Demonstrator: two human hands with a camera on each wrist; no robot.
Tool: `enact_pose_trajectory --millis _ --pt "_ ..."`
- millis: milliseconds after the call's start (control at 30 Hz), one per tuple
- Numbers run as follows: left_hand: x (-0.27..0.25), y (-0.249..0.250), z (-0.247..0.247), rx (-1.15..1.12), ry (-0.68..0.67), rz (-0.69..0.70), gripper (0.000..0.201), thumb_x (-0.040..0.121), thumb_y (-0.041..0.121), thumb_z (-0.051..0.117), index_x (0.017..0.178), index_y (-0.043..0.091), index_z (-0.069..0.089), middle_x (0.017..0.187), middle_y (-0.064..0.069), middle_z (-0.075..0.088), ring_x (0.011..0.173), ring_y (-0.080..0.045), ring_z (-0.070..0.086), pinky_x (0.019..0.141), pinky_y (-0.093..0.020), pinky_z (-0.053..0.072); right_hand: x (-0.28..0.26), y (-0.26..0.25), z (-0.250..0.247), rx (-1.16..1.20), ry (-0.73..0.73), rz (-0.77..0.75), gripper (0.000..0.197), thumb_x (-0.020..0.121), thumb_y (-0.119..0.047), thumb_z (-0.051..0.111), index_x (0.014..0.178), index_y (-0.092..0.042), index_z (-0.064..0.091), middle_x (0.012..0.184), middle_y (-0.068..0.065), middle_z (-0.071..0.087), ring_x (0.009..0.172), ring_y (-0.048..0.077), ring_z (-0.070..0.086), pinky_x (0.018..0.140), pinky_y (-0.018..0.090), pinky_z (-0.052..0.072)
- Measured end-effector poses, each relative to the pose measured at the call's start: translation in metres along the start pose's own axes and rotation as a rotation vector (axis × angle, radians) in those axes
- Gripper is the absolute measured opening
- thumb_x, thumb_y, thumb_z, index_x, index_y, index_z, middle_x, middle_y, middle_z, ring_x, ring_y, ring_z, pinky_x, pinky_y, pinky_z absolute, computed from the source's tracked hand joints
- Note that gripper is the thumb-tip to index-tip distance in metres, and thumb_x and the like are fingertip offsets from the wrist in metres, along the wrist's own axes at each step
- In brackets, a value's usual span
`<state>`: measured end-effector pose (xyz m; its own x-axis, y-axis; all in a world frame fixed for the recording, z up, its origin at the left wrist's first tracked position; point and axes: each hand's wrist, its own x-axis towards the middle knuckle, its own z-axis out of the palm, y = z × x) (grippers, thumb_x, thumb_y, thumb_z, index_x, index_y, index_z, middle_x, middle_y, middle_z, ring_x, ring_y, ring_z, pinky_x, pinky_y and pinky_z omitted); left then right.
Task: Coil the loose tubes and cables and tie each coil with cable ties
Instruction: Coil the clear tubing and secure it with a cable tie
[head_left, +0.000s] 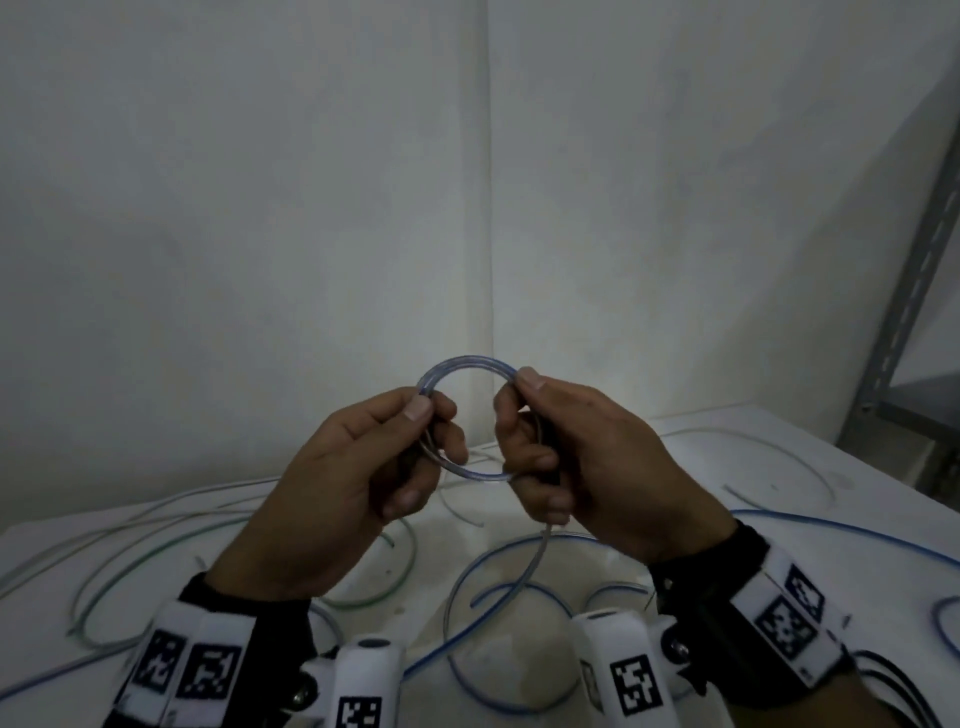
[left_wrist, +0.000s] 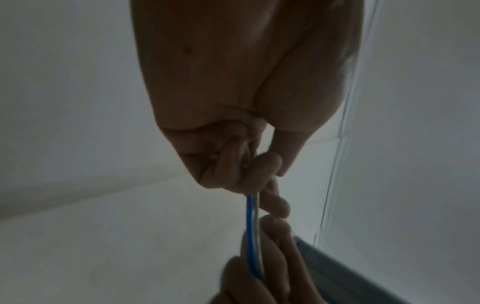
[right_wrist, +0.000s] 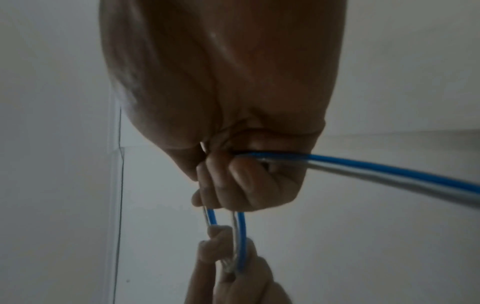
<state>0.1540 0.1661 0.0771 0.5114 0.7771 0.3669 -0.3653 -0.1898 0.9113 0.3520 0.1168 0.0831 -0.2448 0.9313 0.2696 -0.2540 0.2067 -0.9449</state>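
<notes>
A small coil of clear tube with a blue stripe (head_left: 466, 364) is held up in the air between both hands. My left hand (head_left: 415, 436) grips the coil's left side with thumb on top and fingers curled round it. My right hand (head_left: 524, 441) grips the right side the same way. The tube's loose tail (head_left: 537, 551) hangs from under the right hand down to the table. In the left wrist view the blue-striped tube (left_wrist: 251, 230) runs between the two hands. In the right wrist view the tube's loops (right_wrist: 240, 236) pass from my right fist to the left hand's fingers, and a length of tube (right_wrist: 389, 170) leads off to the right.
Several loose tubes lie on the white table (head_left: 649, 457): a green-striped one (head_left: 156, 551) at the left, blue-striped ones (head_left: 852, 535) at the right and front. Black cable ends (head_left: 893, 675) show at the lower right. A grey metal shelf upright (head_left: 904, 291) stands at the right.
</notes>
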Motion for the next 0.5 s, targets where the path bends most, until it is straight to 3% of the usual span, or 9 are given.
enact_pose_trajectory --millis 100,233,367,500 --pt "-0.001 0.001 -0.006 0.188 -0.006 0.048 0.024 0.099 0.026 0.054 0.091 0.013 0.073 0.088 -0.017 0.071 0.046 -0.012 0.036 0.048 -0.024 0.026 0.001 0.002 -0.004 -0.080 0.071 -0.056 0.037 0.103 -0.040 0.044 0.089 -0.012 0.063 0.066 0.001 0.030 0.050 0.015 0.022 0.047 0.027 0.020" --pt "-0.002 0.003 -0.006 0.164 0.038 0.075 0.022 0.097 0.025 0.054 0.099 0.008 0.067 0.094 -0.018 0.075 0.045 -0.012 0.039 0.047 -0.021 0.031 0.007 0.009 0.003 -0.046 0.130 -0.195 0.033 0.098 -0.038 0.048 0.092 -0.011 0.066 0.067 -0.001 0.035 0.051 0.013 0.026 0.049 0.027 0.024" --pt "-0.004 0.005 -0.009 0.287 -0.028 0.065 0.020 0.099 0.023 0.053 0.102 0.004 0.060 0.105 -0.014 0.076 0.057 -0.015 0.050 0.051 -0.021 0.039 0.010 0.010 0.003 -0.018 0.165 -0.237 0.032 0.099 -0.037 0.049 0.089 -0.013 0.068 0.067 0.000 0.031 0.054 0.013 0.023 0.049 0.025 0.024" --pt "-0.004 0.000 -0.007 0.234 0.076 0.161 0.021 0.090 0.017 0.055 0.099 0.001 0.064 0.093 -0.011 0.074 0.052 -0.015 0.049 0.050 -0.022 0.042 0.009 0.010 0.003 0.048 0.111 -0.176 0.033 0.100 -0.036 0.048 0.092 -0.012 0.068 0.067 0.000 0.035 0.051 0.013 0.025 0.049 0.028 0.021"
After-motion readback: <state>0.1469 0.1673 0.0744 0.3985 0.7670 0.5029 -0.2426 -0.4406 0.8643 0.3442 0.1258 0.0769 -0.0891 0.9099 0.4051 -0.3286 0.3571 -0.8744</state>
